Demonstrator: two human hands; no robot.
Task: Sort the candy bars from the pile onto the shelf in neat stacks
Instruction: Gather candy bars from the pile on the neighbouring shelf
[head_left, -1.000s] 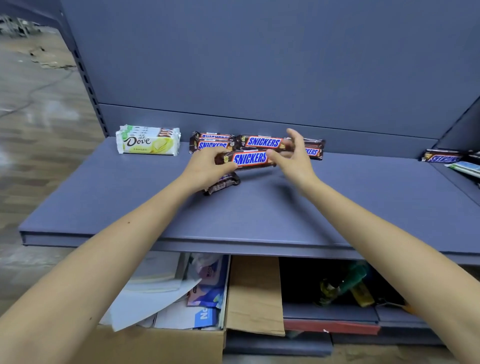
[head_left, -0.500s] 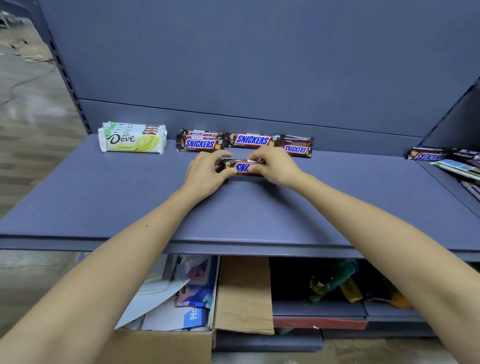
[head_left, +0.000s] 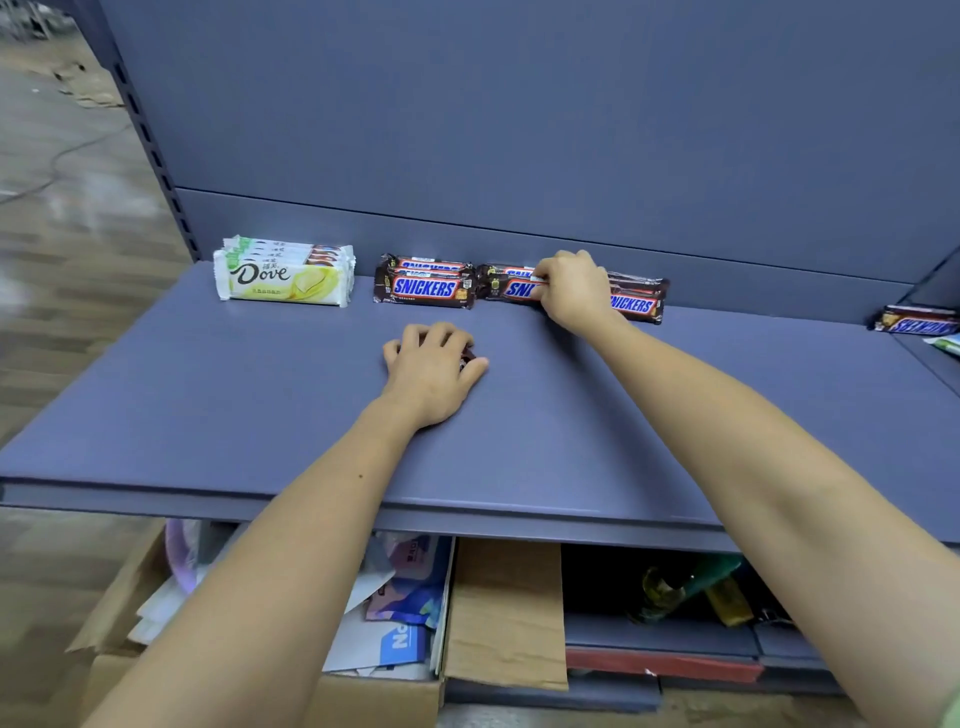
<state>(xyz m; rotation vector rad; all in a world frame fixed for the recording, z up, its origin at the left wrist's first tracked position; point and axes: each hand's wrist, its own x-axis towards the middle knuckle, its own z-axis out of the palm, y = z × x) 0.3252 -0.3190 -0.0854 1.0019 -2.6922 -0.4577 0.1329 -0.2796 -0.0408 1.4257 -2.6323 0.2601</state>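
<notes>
At twelve o'clock, against the back wall of the shelf (head_left: 260, 405), the Snickers bar (head_left: 511, 288) lies on the middle stack. My right grip (head_left: 569, 291) is pinched closed on its right half. My left grip (head_left: 431, 366), nearer me at six o'clock, is curled down over a small dark bar (head_left: 467, 356) that is mostly hidden. The stacks stand end to end, so a sideways nudge as I let go could shove the left stack (head_left: 425, 287) or the right stack (head_left: 636, 301) askew. It could also leave this bar overhanging. By my count there are three Snickers stacks, one Dove stack (head_left: 283, 278) at ten o'clock and one bar under my left grip. At three o'clock lie one loose Snickers (head_left: 917, 321) and a pale wrapper (head_left: 945, 344).
</notes>
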